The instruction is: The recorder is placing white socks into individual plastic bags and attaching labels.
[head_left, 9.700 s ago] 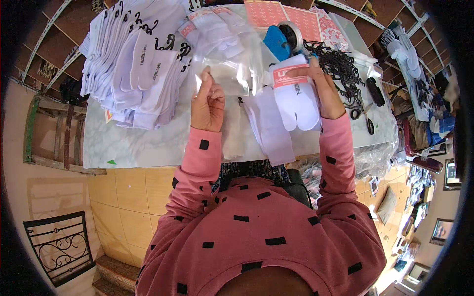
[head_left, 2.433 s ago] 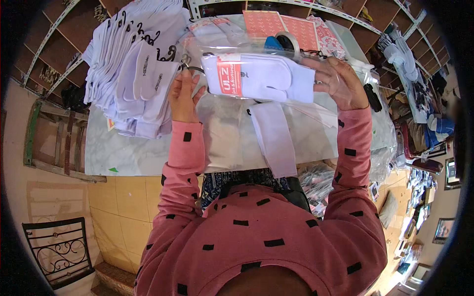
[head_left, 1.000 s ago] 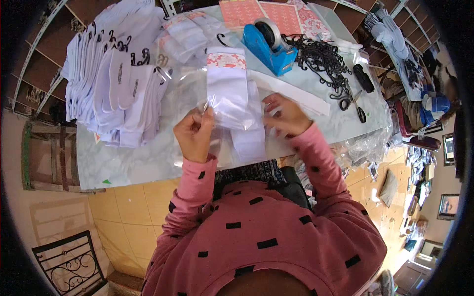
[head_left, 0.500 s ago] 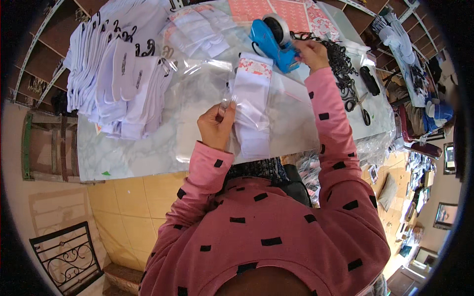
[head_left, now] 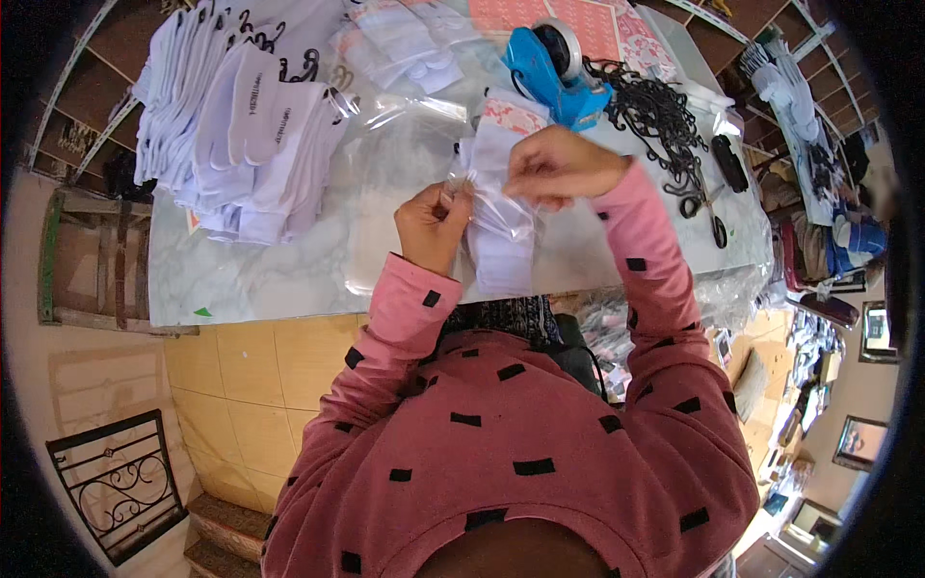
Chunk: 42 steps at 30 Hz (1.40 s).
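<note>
A pair of white socks (head_left: 503,262) with a red-and-white patterned band lies in a clear plastic bag on the table in front of me. My left hand (head_left: 429,229) pinches the left edge of the clear bag (head_left: 465,197) between thumb and fingers. Over the bag's right side is my right hand (head_left: 567,166), its fingers drawn together and slightly blurred. Whatever it pinches, if anything, is too small to make out. Just beyond it stands a blue tape dispenser (head_left: 551,85) with a roll of clear tape.
Stacked white socks with black hooks (head_left: 241,144) fill the table's left side. Flat clear bags (head_left: 385,173) lie beside my left hand. Bagged socks (head_left: 405,43) and red patterned sheets (head_left: 568,24) are farther back. At right are black hooks (head_left: 665,125) and scissors (head_left: 718,229).
My right hand has come away from the tape dispenser, moving left and nearer to me, over the bagged socks. My left hand keeps its pinch on the bag's edge.
</note>
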Available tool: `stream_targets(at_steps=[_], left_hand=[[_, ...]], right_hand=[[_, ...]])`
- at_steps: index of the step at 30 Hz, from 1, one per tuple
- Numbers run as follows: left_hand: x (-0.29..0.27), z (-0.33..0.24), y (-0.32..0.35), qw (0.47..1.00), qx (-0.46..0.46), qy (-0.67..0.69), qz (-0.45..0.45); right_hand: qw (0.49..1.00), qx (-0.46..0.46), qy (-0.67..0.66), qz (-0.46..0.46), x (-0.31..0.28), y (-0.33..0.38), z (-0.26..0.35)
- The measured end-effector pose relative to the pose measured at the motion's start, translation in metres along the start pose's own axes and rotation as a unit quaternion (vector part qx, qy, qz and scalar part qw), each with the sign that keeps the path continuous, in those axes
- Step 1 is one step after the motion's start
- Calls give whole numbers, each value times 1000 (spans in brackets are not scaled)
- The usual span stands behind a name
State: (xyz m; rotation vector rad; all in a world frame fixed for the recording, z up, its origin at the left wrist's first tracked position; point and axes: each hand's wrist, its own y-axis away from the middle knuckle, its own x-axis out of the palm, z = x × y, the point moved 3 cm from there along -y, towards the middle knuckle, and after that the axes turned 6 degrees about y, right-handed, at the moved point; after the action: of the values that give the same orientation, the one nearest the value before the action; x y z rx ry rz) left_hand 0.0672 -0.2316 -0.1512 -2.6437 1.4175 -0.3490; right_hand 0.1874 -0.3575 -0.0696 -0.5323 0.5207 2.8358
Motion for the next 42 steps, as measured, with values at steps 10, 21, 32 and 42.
stream_targets(at_steps=[10, 21, 32, 42], left_hand=[[-1, -2, 1, 999, -30, 35, 26], [0, -75, -146, 850, 320, -409, 90], [-18, -119, -201, 714, 155, -683, 19], [-50, -108, -53, 891, 380, -241, -56]], right_hand=[[923, 17, 298, -241, -15, 10, -13], [772, -108, 381, -497, -27, 83, 68], [807, -107, 84, -574, -71, 81, 38], [875, -183, -266, -361, -109, -119, -1]])
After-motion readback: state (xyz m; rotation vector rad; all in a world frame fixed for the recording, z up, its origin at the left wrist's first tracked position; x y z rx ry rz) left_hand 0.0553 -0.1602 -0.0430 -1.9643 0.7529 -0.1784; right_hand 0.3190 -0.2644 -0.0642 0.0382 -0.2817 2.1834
